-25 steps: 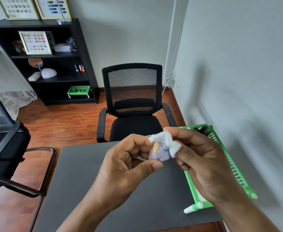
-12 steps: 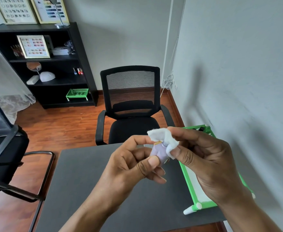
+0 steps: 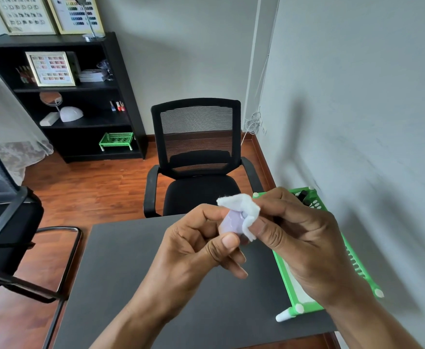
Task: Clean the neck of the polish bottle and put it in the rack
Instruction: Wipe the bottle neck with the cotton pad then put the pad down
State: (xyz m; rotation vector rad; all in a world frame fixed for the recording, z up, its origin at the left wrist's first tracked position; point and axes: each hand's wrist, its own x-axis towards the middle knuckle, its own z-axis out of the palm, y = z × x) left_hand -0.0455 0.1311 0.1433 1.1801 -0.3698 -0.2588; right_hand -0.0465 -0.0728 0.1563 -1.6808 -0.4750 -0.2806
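The left hand (image 3: 193, 248) holds the small lilac polish bottle (image 3: 231, 221) in the air above the dark tabletop (image 3: 130, 285), with its grip closed around the body: the thumb presses on the near side and the other fingers go behind. I think the bottle is held this way, tilted and low on the body, so that the top part stays free for cleaning. The right hand (image 3: 302, 243) has its grip pinched together on a white cotton pad (image 3: 245, 210), and the pad is folded over the upper end of the bottle, touching it. This looks like the wiping step of the task, and the putting away is not yet done. The green plastic rack (image 3: 357, 263) stands on the right edge of the tabletop, just beside the wall (image 3: 357, 122) and under the right hand, so the way to it is short when the cleaning is finished. Some things are hard to see. The neck itself is fully covered by the pad, so I cannot tell if it is clean or if a cap is on it. The right hand hides most of the rack, and only a dark object (image 3: 303, 196) at its far end is visible, perhaps another bottle. An empty black office chair (image 3: 196, 159) stands behind the tabletop.
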